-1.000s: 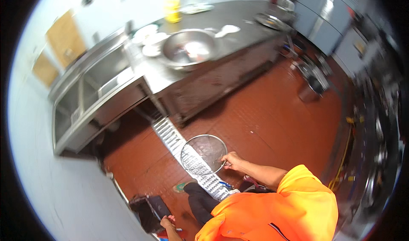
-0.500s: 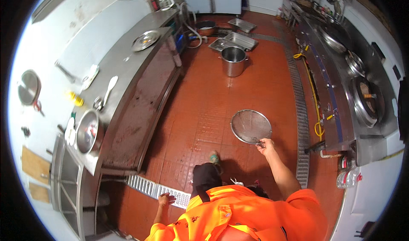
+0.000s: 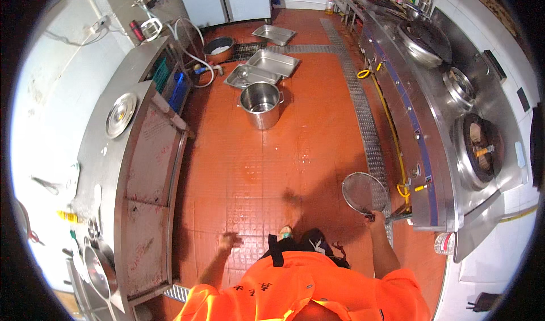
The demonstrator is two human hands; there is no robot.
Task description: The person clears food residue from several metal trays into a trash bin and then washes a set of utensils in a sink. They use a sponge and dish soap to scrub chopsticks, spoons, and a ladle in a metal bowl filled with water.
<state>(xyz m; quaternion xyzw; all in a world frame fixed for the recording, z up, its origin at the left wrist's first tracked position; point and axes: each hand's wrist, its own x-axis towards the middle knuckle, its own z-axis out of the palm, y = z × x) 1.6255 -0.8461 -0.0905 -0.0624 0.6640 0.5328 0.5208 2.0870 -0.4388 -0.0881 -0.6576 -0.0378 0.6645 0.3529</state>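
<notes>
My right hand (image 3: 374, 221) is closed round the handle of a round wire-mesh strainer (image 3: 363, 191), held out over the floor near the drain grating on the right. My left hand (image 3: 228, 241) hangs low at my other side, fingers loosely stretched, with nothing in it. Ahead on the red tiles stands a tall steel stockpot (image 3: 261, 116), its open top showing an inside without visible food. Just behind the pot lie shallow steel trays (image 3: 278, 63), one with a small round item in it.
A steel counter (image 3: 93, 145) runs along the left with a round lid (image 3: 121, 115) and a metal bowl (image 3: 99, 270). The cooking range (image 3: 397, 105) lines the right, a yellow gas hose (image 3: 392, 136) along its front. A brown basin (image 3: 219, 49) and white hose sit far left.
I have walked forward and my view has turned right, so the pot and trays appear nearer and farther left. The strainer has moved right and lower in view, still in my right hand.
</notes>
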